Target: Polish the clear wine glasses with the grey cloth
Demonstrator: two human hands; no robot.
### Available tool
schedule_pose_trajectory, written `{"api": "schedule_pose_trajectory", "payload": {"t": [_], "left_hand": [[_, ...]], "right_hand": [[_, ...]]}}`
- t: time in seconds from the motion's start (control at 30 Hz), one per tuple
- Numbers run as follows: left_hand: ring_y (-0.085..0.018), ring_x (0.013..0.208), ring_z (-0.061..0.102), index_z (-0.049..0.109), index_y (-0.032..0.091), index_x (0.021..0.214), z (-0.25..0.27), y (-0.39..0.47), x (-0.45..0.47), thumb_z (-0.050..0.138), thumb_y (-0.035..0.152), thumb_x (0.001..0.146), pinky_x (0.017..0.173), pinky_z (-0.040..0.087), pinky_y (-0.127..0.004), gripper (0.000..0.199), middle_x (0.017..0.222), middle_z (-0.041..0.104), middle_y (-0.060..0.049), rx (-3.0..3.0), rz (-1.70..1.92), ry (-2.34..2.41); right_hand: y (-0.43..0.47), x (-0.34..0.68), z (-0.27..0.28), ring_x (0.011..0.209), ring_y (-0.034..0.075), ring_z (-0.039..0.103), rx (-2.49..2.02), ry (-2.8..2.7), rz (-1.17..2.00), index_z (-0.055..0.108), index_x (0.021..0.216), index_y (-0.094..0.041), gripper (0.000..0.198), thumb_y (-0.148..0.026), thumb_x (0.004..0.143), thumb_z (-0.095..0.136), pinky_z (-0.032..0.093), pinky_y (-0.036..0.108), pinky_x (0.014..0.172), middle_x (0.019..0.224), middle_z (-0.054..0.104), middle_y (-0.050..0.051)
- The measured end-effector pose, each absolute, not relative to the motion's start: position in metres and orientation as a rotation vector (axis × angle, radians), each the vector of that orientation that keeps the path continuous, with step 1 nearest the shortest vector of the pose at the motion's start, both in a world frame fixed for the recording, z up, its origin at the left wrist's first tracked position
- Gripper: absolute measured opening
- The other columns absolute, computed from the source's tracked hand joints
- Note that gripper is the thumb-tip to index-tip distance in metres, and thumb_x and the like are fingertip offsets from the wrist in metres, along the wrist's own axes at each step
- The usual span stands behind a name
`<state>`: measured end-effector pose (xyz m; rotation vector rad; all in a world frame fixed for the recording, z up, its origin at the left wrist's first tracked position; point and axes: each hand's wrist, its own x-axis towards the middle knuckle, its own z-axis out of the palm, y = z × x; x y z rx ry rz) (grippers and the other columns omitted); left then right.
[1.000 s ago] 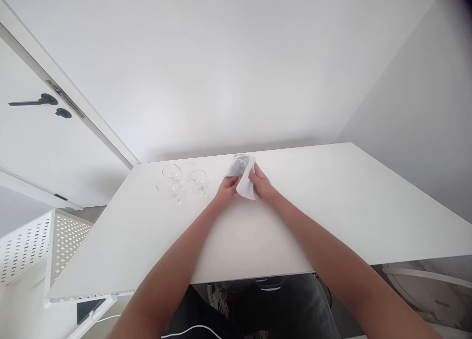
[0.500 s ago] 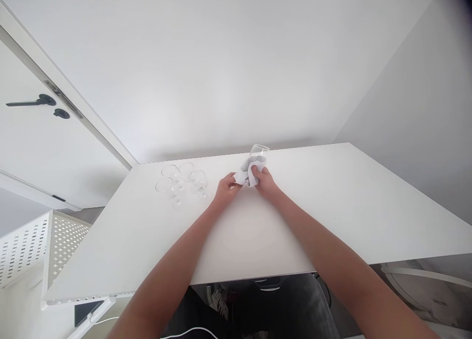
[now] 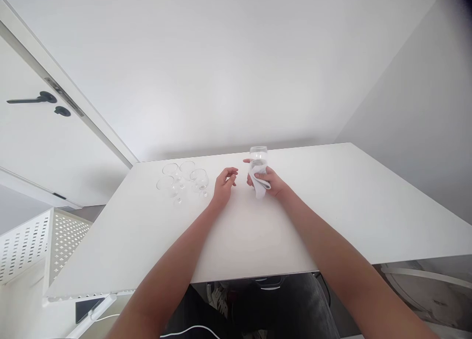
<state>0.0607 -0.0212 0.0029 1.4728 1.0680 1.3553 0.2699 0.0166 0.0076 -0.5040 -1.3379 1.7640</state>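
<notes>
My right hand [image 3: 271, 179] is wrapped round a stemmed glass [image 3: 258, 155], with a white cloth [image 3: 259, 186] between the palm and the glass. The glass stands up out of the cloth with its rim at the top; its lower part is hidden by cloth and fingers. Just left of it, my left hand [image 3: 225, 181] holds nothing, its fingers loosely bent and apart, not touching the cloth. Farther left, several clear stemmed glasses [image 3: 199, 180] stand grouped on the white table [image 3: 313, 216].
A white wall [image 3: 236, 73] rises behind the table's back edge. At left is a door with a black handle [image 3: 47, 97]. A white perforated panel [image 3: 68, 233] stands beside the table's left edge. Dark seating or clothing shows below the front edge.
My left hand has let go of the cloth and drawn back slightly left. The glass in my right hand has gone from tilted to more upright, and the cloth's end now hangs down.
</notes>
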Motion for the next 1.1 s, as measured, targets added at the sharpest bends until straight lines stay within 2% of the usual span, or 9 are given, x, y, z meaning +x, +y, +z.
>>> {"api": "schedule_pose_trajectory", "payload": {"t": [0.07,0.2,0.3,0.43,0.67,0.83,0.9,1.03,1.1], "left_hand": [[-0.023,0.107,0.059,0.066,0.024,0.118,0.002,-0.021,0.061,0.050,0.042,0.100,0.084,0.052,-0.036,0.030,0.120,0.066,-0.010,1.472,1.367,0.992],[-0.024,0.115,0.060,0.061,0.024,0.131,0.002,-0.021,0.061,0.059,0.054,0.096,0.093,0.051,-0.039,0.046,0.133,0.064,-0.013,1.512,1.320,0.808],[-0.022,0.105,0.063,0.055,0.026,0.140,0.003,-0.021,0.060,0.070,0.052,0.090,0.086,0.053,-0.035,0.059,0.134,0.063,-0.014,1.477,1.311,0.800],[-0.018,0.094,0.063,0.056,0.026,0.138,0.007,-0.023,0.058,0.068,0.051,0.091,0.080,0.053,-0.033,0.055,0.133,0.064,-0.014,1.471,1.293,0.827],[-0.023,0.118,0.058,0.058,0.026,0.133,0.008,-0.023,0.059,0.071,0.048,0.091,0.096,0.051,-0.037,0.049,0.140,0.060,-0.013,1.496,1.351,0.824],[-0.021,0.104,0.063,0.056,0.026,0.132,0.006,-0.024,0.060,0.067,0.053,0.092,0.085,0.053,-0.036,0.050,0.137,0.062,-0.014,1.473,1.306,0.752],[-0.020,0.099,0.063,0.056,0.026,0.133,0.006,-0.024,0.060,0.066,0.056,0.092,0.083,0.053,-0.037,0.052,0.137,0.062,-0.014,1.483,1.297,0.731],[-0.023,0.116,0.059,0.056,0.027,0.134,0.007,-0.023,0.059,0.067,0.053,0.092,0.096,0.051,-0.039,0.051,0.142,0.059,-0.013,1.518,1.355,0.760],[-0.023,0.119,0.057,0.056,0.027,0.135,0.006,-0.023,0.060,0.067,0.051,0.093,0.099,0.050,-0.040,0.049,0.143,0.058,-0.012,1.512,1.369,0.762]], "right_hand": [[0.016,0.267,0.006,0.068,0.021,0.065,-0.532,-1.374,1.886,0.061,0.124,-0.019,0.052,-0.030,0.076,0.079,0.051,0.035,0.065,0.078,0.069,0.003],[0.016,0.260,0.001,0.066,0.023,0.069,-0.671,-1.435,2.040,0.065,0.103,-0.016,0.038,-0.034,0.074,0.084,0.055,0.036,0.061,0.079,0.071,0.006],[0.016,0.259,-0.003,0.065,0.023,0.070,-0.685,-1.518,2.058,0.066,0.095,-0.016,0.041,-0.047,0.075,0.085,0.056,0.034,0.059,0.077,0.071,0.007],[0.014,0.258,-0.004,0.064,0.025,0.069,-0.714,-1.543,1.956,0.069,0.094,-0.016,0.058,-0.073,0.079,0.070,0.055,0.036,0.057,0.077,0.072,0.009],[0.018,0.252,-0.004,0.089,0.023,0.066,-0.782,-1.811,1.358,0.072,0.108,-0.018,0.040,-0.044,0.079,0.082,0.052,0.033,0.077,0.101,0.073,0.007],[0.020,0.260,-0.004,0.072,0.021,0.065,-0.712,-1.722,1.829,0.072,0.104,-0.016,0.041,-0.047,0.079,0.079,0.051,0.032,0.066,0.084,0.071,0.005],[0.018,0.260,-0.003,0.071,0.022,0.065,-0.699,-1.755,1.856,0.072,0.105,-0.016,0.043,-0.050,0.079,0.078,0.051,0.033,0.065,0.083,0.070,0.006],[0.016,0.253,-0.001,0.083,0.021,0.064,-0.800,-1.797,1.271,0.071,0.102,-0.018,0.038,-0.045,0.077,0.081,0.050,0.033,0.076,0.094,0.072,0.004],[0.016,0.252,0.000,0.085,0.022,0.063,-0.816,-1.781,1.200,0.071,0.100,-0.019,0.036,-0.044,0.076,0.081,0.050,0.033,0.077,0.094,0.072,0.004]]}}
